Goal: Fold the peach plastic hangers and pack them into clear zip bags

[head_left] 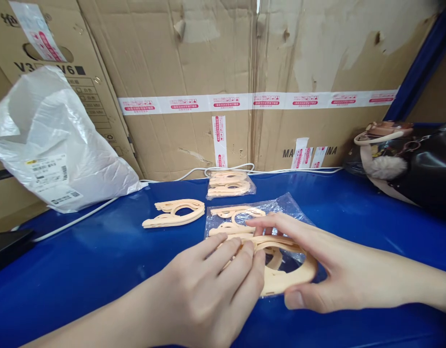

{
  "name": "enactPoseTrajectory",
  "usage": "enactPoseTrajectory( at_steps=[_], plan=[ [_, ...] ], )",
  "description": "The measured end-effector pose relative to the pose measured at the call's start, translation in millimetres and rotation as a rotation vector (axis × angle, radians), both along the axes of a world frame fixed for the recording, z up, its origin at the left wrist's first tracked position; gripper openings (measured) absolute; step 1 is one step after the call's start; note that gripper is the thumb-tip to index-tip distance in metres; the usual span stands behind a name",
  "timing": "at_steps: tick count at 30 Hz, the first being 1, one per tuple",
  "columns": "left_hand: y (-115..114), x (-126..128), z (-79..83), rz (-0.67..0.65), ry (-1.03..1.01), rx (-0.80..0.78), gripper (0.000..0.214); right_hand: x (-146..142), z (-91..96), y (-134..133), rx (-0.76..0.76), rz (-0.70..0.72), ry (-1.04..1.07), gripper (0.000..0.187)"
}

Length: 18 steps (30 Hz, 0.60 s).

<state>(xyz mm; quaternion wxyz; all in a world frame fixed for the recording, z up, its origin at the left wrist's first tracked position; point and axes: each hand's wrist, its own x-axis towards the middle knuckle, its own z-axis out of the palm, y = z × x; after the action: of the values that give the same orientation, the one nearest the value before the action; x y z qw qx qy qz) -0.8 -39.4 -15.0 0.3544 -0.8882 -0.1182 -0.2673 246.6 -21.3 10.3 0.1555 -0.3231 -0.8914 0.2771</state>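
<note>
Both hands close on one peach-coloured plastic hanger piece (288, 278) low in the middle of the blue worktop (99, 256): the right hand (331, 270) has its grip around the curved outer edge, thumb below and fingers arched over the top, while the left hand (211, 290) presses its fingertips on the piece's near end. How much of the piece lies under the left fingers cannot be seen — they cover its left part entirely. It sits over the near edge of a clear plastic bag (259, 217) that holds more pieces of the same kind; the glare and the hands make their count impossible to tell. Just left of the bag, a loose stack of hanger pieces (175, 212) lies bare on the worktop, and behind it a second sealed packet (230, 184) rests near the cardboard boxes (215, 72) that wall off the back. A white cable (81, 217) runs along the foot of the boxes. At the left a crumpled white plastic bag (52, 145) with printed labels leans against a box — the label text is too small to read. At the right edge a dark handbag (414, 164) with a pale strap and a fur pompom is cut off by the frame.
</note>
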Motion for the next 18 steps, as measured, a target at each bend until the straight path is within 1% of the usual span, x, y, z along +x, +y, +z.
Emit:
enactPoseTrajectory(
  at_steps=[6, 10, 15, 18],
  plan=[
    [-1.6, 3.0, -1.6, -0.004, -0.045, 0.005, 0.041, 0.1, 1.3, -1.3, 0.009, -0.021, -0.026, 0.086],
    [0.7, 5.1, -2.1, -0.023, -0.065, 0.004, 0.036, -0.9, -1.0, 0.9, -0.006, -0.020, -0.020, 0.083],
    [1.3, 5.0, 1.7, -0.029, -0.025, 0.009, 0.035, -2.2, -2.4, 2.4, -0.054, 0.005, 0.017, 0.081],
    [2.5, 4.0, 0.7, -0.033, -0.021, 0.019, 0.034, -5.0, -2.9, 0.8, -0.044, 0.004, 0.028, 0.081]
  ],
)
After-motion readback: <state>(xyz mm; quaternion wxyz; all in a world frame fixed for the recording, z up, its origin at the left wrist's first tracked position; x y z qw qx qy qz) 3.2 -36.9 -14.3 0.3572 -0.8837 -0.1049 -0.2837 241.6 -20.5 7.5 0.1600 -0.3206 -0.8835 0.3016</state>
